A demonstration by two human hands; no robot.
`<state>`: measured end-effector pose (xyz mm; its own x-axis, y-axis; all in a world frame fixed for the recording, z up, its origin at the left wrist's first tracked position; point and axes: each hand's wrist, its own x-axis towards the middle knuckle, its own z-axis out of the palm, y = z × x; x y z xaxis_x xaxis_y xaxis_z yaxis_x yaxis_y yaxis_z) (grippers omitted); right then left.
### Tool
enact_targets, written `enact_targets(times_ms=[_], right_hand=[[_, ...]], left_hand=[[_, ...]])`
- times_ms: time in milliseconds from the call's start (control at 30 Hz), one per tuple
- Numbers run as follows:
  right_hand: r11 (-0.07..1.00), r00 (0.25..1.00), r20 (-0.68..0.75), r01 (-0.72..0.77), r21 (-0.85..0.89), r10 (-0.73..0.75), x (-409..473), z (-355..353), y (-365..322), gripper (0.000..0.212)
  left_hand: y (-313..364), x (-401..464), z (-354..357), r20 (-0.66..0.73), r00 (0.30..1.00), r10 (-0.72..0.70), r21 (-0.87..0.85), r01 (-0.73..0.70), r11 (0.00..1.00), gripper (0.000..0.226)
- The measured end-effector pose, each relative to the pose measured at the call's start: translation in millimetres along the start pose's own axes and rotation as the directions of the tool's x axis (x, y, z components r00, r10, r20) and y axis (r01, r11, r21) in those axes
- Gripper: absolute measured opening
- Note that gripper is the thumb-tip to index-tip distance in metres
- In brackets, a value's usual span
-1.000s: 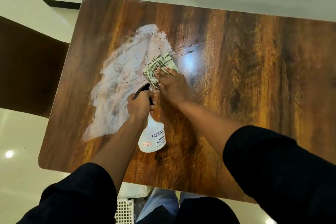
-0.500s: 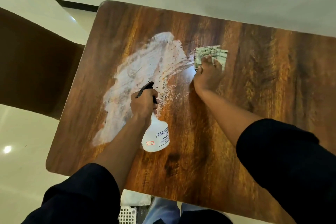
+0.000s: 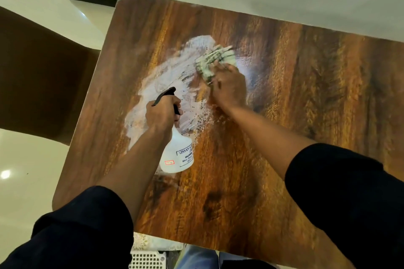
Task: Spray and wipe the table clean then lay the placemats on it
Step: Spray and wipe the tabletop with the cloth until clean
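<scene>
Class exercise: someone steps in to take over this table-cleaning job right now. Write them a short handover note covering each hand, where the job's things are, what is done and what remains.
Left hand: grips the neck of the spray bottle, held above the table.
Right hand: presses the checked cloth onto the tabletop at the far right edge of the white smear.
Done: table sprayed; wiping under way.
Left: most of the white smear with dark specks is still on the wood, so finish wiping, put bottle and cloth aside, then lay the placemats. No placemats are on the table; a patterned sheet shows below its near edge, too hidden to identify.
</scene>
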<state>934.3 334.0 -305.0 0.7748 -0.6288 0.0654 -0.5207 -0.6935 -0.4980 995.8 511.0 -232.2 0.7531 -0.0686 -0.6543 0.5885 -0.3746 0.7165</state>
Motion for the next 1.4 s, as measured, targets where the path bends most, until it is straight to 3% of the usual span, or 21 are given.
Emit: enact_targets(times_ms=[133, 267, 400, 500, 600, 700, 767, 900, 1067, 1233, 1333, 1400], right_hand=[[0.963, 0.956, -0.124, -0.269, 0.004, 0.267, 38.0, -12.2, 24.1, 0.040], [0.943, 0.930, -0.163, -0.333, 0.009, 0.330, 53.6, 2.1, 5.8, 0.038], [0.982, 0.976, -0.114, -0.185, 0.024, 0.186, 48.8, 17.0, -34.6, 0.040], [0.999, 0.999, -0.021, 0.037, 0.023, -0.036, 38.4, 37.0, -68.9, 0.037], [0.971, 0.960, 0.151, 0.236, 0.030, -0.237, 34.3, 49.8, -78.2, 0.041], [0.956, 0.931, 0.221, 0.293, 0.022, -0.290, 49.2, 40.7, -59.2, 0.042], [0.976, 0.964, 0.159, 0.216, -0.007, -0.212, 62.4, 29.4, -41.6, 0.041], [0.991, 0.992, 0.029, -0.120, -0.064, 0.122, 96.3, 1.1, -4.5, 0.042], [0.965, 0.975, 0.095, -0.180, -0.189, 0.200, 111.7, 0.7, -13.9, 0.047], [0.989, 0.973, 0.222, 0.085, -0.125, -0.056, 64.8, 21.1, -73.3, 0.054], [0.954, 0.907, 0.349, 0.284, -0.100, -0.234, 40.6, 38.2, -91.5, 0.052], [0.948, 0.873, 0.406, 0.315, -0.042, -0.272, 44.7, 35.6, -84.3, 0.050]], left_hand=[[4.4, 5.2, -4.2, -0.042, 0.999, 0.014, 0.029, -0.013, 0.999, 0.007], [5.8, 12.2, -11.8, -0.047, 0.999, -0.017, 0.005, 0.018, 1.000, 0.009], [4.3, 16.7, -20.4, -0.023, 0.999, -0.044, -0.025, 0.043, 0.999, 0.011], [2.8, 17.5, -21.8, -0.017, 0.999, -0.048, -0.021, 0.047, 0.999, 0.010], [4.2, 16.2, -21.3, 0.000, 0.999, -0.050, -0.018, 0.050, 0.999, 0.010], [7.7, 14.4, -23.1, -0.004, 0.998, -0.068, -0.012, 0.068, 0.998, 0.009], [10.1, 11.6, -25.3, -0.007, 0.998, -0.068, -0.030, 0.068, 0.997, 0.009], [9.8, 3.8, -31.0, 0.014, 1.000, -0.025, -0.057, 0.025, 0.998, 0.025], [3.1, -2.3, -38.6, 0.013, 0.999, -0.035, -0.078, 0.036, 0.996, 0.031], [0.0, -10.5, -40.2, -0.001, 0.998, -0.066, -0.072, 0.065, 0.995, 0.019], [2.0, -14.0, -41.1, -0.007, 0.998, -0.064, -0.078, 0.063, 0.995, 0.012], [3.3, -16.7, -42.2, -0.006, 0.999, -0.049, -0.086, 0.048, 0.995, 0.020]])
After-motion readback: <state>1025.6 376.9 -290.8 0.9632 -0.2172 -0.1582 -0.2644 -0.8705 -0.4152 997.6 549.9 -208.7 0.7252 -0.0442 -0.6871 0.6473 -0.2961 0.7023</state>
